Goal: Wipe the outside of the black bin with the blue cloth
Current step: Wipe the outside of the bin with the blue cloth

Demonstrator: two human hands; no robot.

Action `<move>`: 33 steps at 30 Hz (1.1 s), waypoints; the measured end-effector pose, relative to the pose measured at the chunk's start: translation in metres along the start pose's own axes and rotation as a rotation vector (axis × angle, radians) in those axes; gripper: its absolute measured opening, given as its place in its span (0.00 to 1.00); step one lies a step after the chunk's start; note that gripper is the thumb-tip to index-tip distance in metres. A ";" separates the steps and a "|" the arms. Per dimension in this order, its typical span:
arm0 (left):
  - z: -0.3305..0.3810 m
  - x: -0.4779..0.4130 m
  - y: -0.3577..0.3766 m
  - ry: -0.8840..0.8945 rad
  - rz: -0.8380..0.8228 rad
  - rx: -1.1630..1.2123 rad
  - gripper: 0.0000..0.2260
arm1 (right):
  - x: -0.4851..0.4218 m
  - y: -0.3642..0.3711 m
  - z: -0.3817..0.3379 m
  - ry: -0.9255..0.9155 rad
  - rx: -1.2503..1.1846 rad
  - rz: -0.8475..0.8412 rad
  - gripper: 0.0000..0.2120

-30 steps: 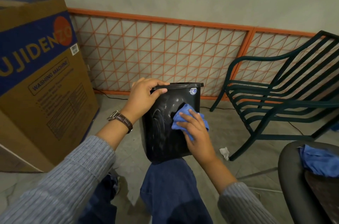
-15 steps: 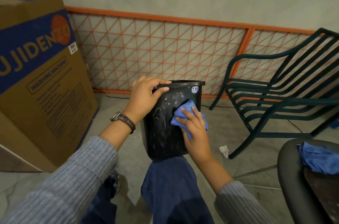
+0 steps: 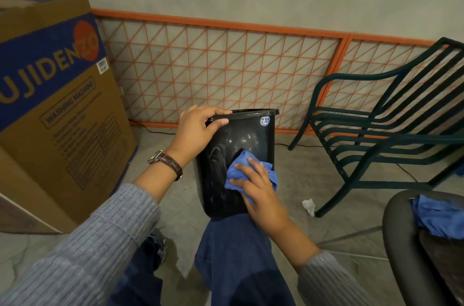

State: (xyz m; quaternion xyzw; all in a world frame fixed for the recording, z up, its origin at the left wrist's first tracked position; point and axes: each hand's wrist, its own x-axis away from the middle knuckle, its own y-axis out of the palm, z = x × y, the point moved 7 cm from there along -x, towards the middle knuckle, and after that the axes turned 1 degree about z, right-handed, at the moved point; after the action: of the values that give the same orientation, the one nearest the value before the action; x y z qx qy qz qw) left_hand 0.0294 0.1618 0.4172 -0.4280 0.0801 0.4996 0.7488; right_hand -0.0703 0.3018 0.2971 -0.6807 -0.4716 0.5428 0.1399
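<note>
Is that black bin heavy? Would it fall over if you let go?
Probably light: the left hand steadies the black bin by its rim alone. Likely to tip if released, since it seems propped on the person's knee, not the floor. Its glossy side looks slippery under the blue cloth the right hand presses on.

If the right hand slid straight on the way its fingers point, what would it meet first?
Probably the left hand gripping the rim of the black plastic bin. The right hand, pressing the blue cloth flat, points up-left along the bin's wall; exact line is uncertain.
</note>
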 end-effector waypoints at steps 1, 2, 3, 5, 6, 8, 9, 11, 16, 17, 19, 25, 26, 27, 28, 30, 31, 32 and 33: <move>-0.001 0.000 -0.001 -0.005 0.002 0.002 0.08 | 0.005 -0.001 0.002 -0.041 0.020 -0.049 0.12; -0.002 0.001 -0.002 -0.009 0.002 0.001 0.08 | 0.009 -0.003 0.006 -0.071 0.043 -0.076 0.12; -0.002 0.001 -0.002 -0.009 0.002 -0.002 0.08 | 0.010 -0.007 0.010 -0.082 0.056 -0.079 0.12; -0.001 0.001 -0.001 -0.008 0.004 0.000 0.08 | 0.006 -0.015 0.017 -0.032 0.030 -0.015 0.10; 0.000 0.001 0.000 -0.008 0.005 0.004 0.08 | 0.001 -0.016 0.019 0.017 0.008 0.041 0.10; 0.002 0.001 0.002 -0.008 0.002 0.009 0.09 | -0.006 -0.013 0.016 0.102 -0.001 0.131 0.10; 0.003 0.001 0.002 -0.007 -0.003 0.009 0.09 | -0.007 -0.009 0.012 0.101 0.008 0.135 0.10; 0.002 0.000 0.002 -0.003 -0.011 0.009 0.09 | -0.001 0.001 0.005 0.017 0.036 0.037 0.12; -0.005 0.000 0.000 -0.017 0.001 0.002 0.09 | 0.013 -0.015 0.023 -0.072 0.085 -0.075 0.10; -0.005 0.001 0.000 -0.019 0.001 -0.004 0.09 | 0.009 -0.020 0.027 -0.015 0.067 -0.024 0.09; -0.004 0.000 0.001 -0.022 0.002 -0.018 0.09 | 0.001 -0.023 0.027 0.083 0.033 0.081 0.09; -0.004 0.000 0.000 -0.029 -0.014 -0.006 0.09 | 0.010 -0.002 0.010 -0.052 0.074 -0.071 0.12; -0.004 0.001 -0.001 -0.034 -0.016 -0.005 0.09 | 0.014 -0.004 0.014 -0.089 0.093 -0.118 0.13; -0.004 0.001 -0.001 -0.036 -0.017 -0.008 0.09 | 0.017 -0.009 0.020 -0.114 0.113 -0.147 0.14; -0.004 0.001 -0.002 -0.038 -0.017 -0.010 0.09 | 0.019 -0.014 0.026 -0.128 0.135 -0.167 0.14; -0.003 0.002 -0.003 -0.041 -0.021 -0.016 0.09 | 0.024 -0.024 0.035 -0.150 0.192 -0.203 0.14; -0.002 0.002 -0.003 -0.040 -0.021 -0.017 0.09 | 0.028 -0.026 0.036 -0.171 0.227 -0.227 0.14; -0.002 0.001 -0.003 -0.038 -0.020 -0.015 0.09 | 0.033 -0.028 0.037 -0.196 0.262 -0.250 0.15; -0.002 0.001 -0.003 -0.039 -0.020 -0.012 0.09 | 0.038 -0.028 0.037 -0.220 0.292 -0.268 0.17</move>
State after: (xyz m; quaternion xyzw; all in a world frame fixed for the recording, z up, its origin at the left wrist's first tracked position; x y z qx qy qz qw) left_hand 0.0333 0.1609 0.4169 -0.4233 0.0582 0.5008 0.7528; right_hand -0.1176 0.3343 0.2795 -0.5210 -0.4869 0.6528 0.2555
